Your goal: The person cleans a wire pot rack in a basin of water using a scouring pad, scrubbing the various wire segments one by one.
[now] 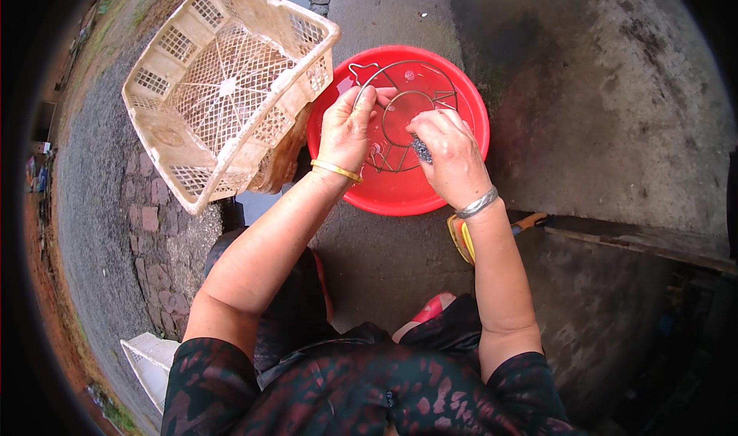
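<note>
A round metal wire rack (385,126), made of an outer and an inner ring with bent wire spokes, is held over a red plastic basin (398,206) of water. My left hand (353,126) grips the outer ring at its left side, thumb on top. In my right hand (450,147) is a dark steel wool scourer (421,149), pressed near the inner ring's right side. The fingertips of my right hand are partly hidden by the hand itself.
A dirty white plastic crate (228,87) stands left of the basin, its rim close to it. A yellow-rimmed item (461,237) lies partly under my right forearm. A second white basket (151,358) is at lower left. A low ledge (634,239) runs to the right.
</note>
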### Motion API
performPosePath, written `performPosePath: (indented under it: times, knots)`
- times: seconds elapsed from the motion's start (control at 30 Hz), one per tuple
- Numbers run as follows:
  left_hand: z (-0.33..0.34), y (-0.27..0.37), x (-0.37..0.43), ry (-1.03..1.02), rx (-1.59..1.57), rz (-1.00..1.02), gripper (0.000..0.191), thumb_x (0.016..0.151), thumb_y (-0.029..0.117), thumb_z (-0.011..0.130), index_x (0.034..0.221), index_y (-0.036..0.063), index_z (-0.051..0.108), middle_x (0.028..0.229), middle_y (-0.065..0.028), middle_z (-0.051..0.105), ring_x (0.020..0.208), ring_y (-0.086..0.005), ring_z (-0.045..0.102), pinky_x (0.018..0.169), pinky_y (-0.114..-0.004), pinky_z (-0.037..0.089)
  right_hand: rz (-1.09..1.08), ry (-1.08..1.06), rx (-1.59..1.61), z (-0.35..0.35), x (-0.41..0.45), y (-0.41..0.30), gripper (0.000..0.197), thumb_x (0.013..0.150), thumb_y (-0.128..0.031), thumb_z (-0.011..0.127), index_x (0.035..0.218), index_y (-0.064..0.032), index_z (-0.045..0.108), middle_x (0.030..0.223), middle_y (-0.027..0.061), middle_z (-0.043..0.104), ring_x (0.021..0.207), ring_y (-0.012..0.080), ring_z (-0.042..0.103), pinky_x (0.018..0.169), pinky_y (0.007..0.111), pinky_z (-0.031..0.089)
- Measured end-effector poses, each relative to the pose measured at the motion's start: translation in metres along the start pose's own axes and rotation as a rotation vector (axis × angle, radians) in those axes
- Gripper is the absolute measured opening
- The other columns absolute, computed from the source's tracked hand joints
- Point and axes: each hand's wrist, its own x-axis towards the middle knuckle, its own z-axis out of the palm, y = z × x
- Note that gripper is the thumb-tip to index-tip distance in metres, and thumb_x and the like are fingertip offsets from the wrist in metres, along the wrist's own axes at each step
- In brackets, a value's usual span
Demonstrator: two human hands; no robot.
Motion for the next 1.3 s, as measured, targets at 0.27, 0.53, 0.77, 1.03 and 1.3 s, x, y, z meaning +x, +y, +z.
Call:
performPosePath:
  times: [0.27,0.53,0.77,1.03,1.3]
  knots:
    - [0.005,0.008,-0.011,-0.07,0.082,-0.062,0.026,0.1,0.027,0.045,0.093,0.0039,0.057,0.079,-0.0011,0.058,0.062,-0.0065,0.055,0.056,-0.019,0.044,0.524,0.463,0.928,-0.006,0.009,-0.001,0.023,0.081,-0.002,0.07,0.102,-0.0004,0.06,0.091,0.0027,0.063,0.078,0.0071,0.059,0.069,0.022,0.05]
    - [0.022,0.018,-0.021,0.016,0.534,0.218,0.014,0.094,0.012,0.054,0.084,0.003,0.048,0.063,-0.0084,0.051,0.054,-0.0144,0.052,0.051,-0.03,0.041,0.18,0.504,0.346,0.015,0.01,-0.017,0.024,0.069,0.0,0.071,0.09,-0.003,0.061,0.091,0.0099,0.061,0.082,0.0259,0.06,0.075,0.034,0.049]
    - [0.012,0.028,-0.011,0.052,0.623,0.313,0.015,0.092,0.012,0.055,0.083,0.003,0.049,0.062,-0.0182,0.053,0.059,-0.0376,0.057,0.05,-0.038,0.043,0.099,0.332,0.432,0.019,0.006,-0.034,0.023,0.068,0.005,0.068,0.089,-0.0021,0.062,0.09,0.0097,0.063,0.085,0.0242,0.062,0.076,0.031,0.05]
    - [0.006,0.039,-0.008,0.015,0.686,0.355,0.016,0.092,0.014,0.055,0.082,0.0038,0.049,0.062,-0.0153,0.054,0.056,-0.0317,0.058,0.05,-0.036,0.043,0.308,0.538,0.745,-0.006,0.004,-0.006,0.019,0.076,0.004,0.067,0.094,-0.0004,0.061,0.091,0.0065,0.062,0.082,0.0129,0.06,0.075,0.026,0.05]
    - [0.008,0.03,-0.013,-0.056,0.71,0.357,0.014,0.089,0.013,0.059,0.083,0.005,0.05,0.064,-0.0175,0.052,0.063,-0.0381,0.057,0.051,-0.041,0.042,0.167,0.528,0.186,0.029,0.008,-0.027,0.027,0.069,-0.002,0.071,0.092,-0.0026,0.058,0.094,0.0118,0.06,0.085,0.0297,0.059,0.076,0.038,0.049]
